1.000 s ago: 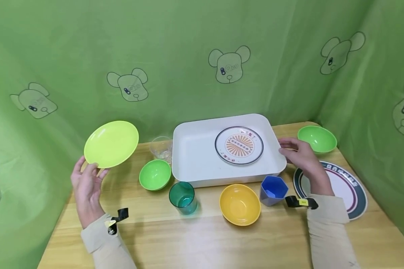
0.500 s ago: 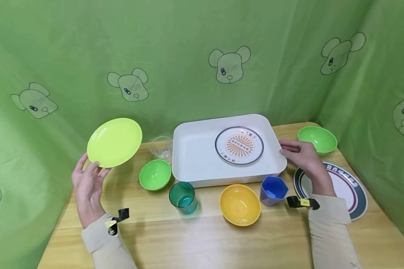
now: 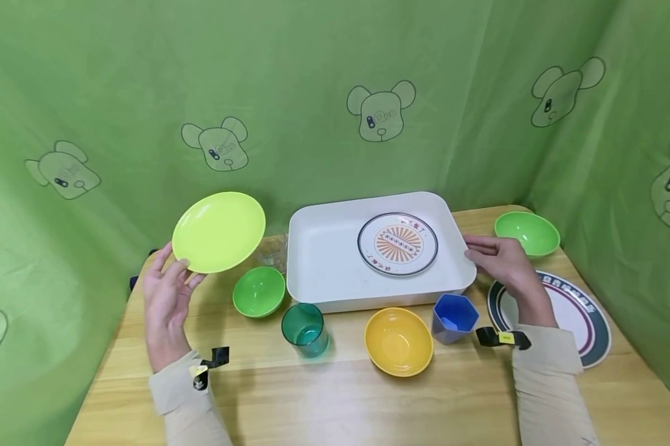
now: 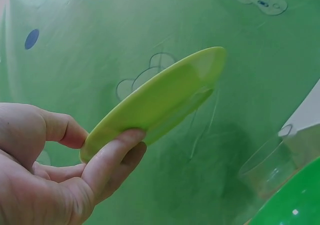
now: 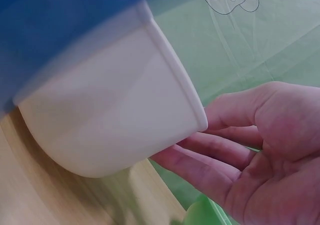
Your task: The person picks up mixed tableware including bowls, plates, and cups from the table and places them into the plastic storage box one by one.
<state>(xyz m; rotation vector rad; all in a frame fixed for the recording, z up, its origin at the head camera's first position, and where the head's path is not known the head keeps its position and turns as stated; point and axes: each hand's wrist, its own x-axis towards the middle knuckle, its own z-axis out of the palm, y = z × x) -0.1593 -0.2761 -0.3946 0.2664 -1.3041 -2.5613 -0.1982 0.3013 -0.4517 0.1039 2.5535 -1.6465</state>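
Observation:
My left hand (image 3: 170,294) holds a yellow-green plate (image 3: 219,232) by its near left edge, thumb on one face and fingers beneath. The plate hangs tilted in the air, left of the white tray (image 3: 324,257). In the left wrist view the plate (image 4: 160,97) appears nearly edge-on, pinched at its lower end. At the tray's right end, my right hand (image 3: 502,260) touches the outer wall with fairly straight fingers. The right wrist view shows its thumb at the rim of the tray (image 5: 115,95). A white patterned plate (image 3: 398,243) lies inside the tray, right of its middle.
Left of the tray are a clear cup (image 3: 274,253), partly hidden, and a green bowl (image 3: 259,292). In front stand a teal cup (image 3: 304,330), a yellow bowl (image 3: 399,342) and a blue cup (image 3: 454,318). Another green bowl (image 3: 527,233) and a rimmed plate (image 3: 569,313) lie right.
My left hand has moved right with the yellow-green plate, which is now nearer the tray and covers part of the clear cup. The right hand stays at the tray's right end.

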